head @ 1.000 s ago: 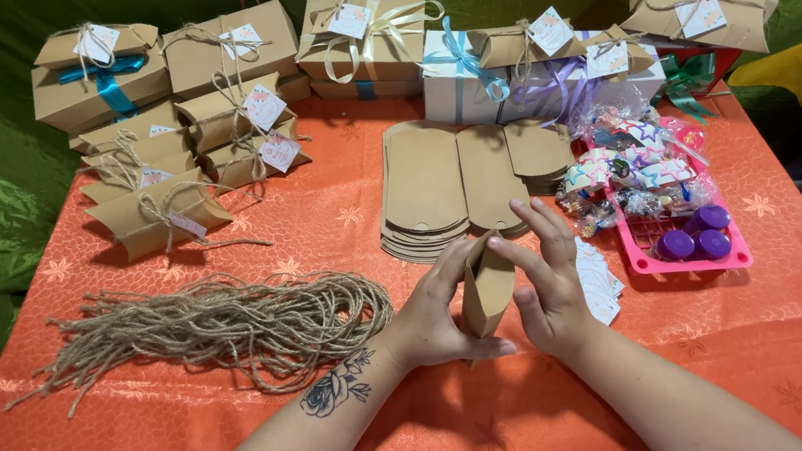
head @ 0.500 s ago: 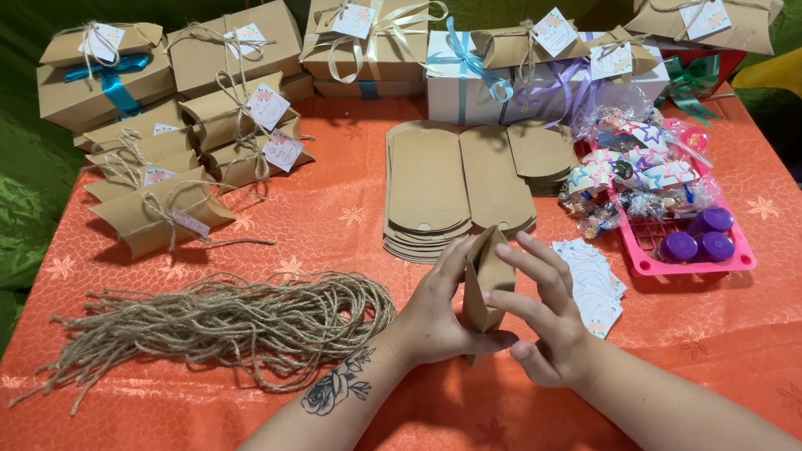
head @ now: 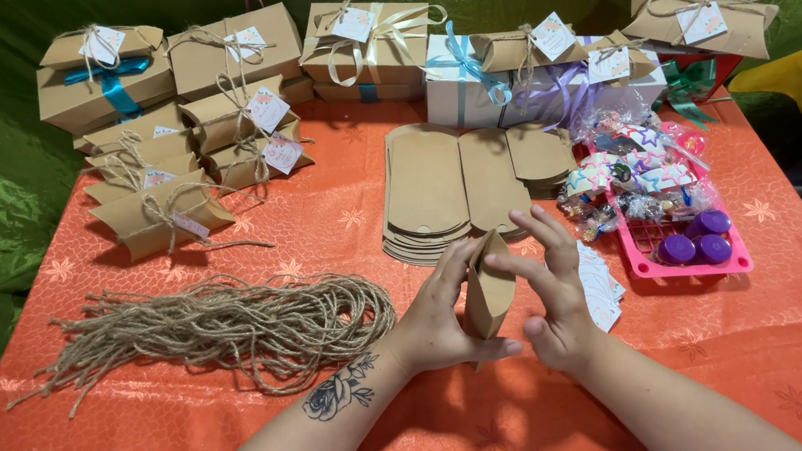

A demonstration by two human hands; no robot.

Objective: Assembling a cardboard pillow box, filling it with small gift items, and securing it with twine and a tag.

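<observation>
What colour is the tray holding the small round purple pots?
The tray is bright pink, seen in the head view, right of the right hand.

Both forearms are bare, no sleeves in view. The left forearm [head: 342, 414] carries a dark rose tattoo [head: 341, 388] (flower with leaves) near the wrist. No rings or watch show.

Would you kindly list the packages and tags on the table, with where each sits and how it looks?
Pillow box: brown card, upright between left hand and right hand.
Flat blanks: brown stack, centre.
Kraft boxes: far left, twine-tied, pale tags, one teal ribbon.
White box: far centre, blue ribbon.
Tag pile: white, beside right hand.
Pink tray: right, purple caps.
</observation>
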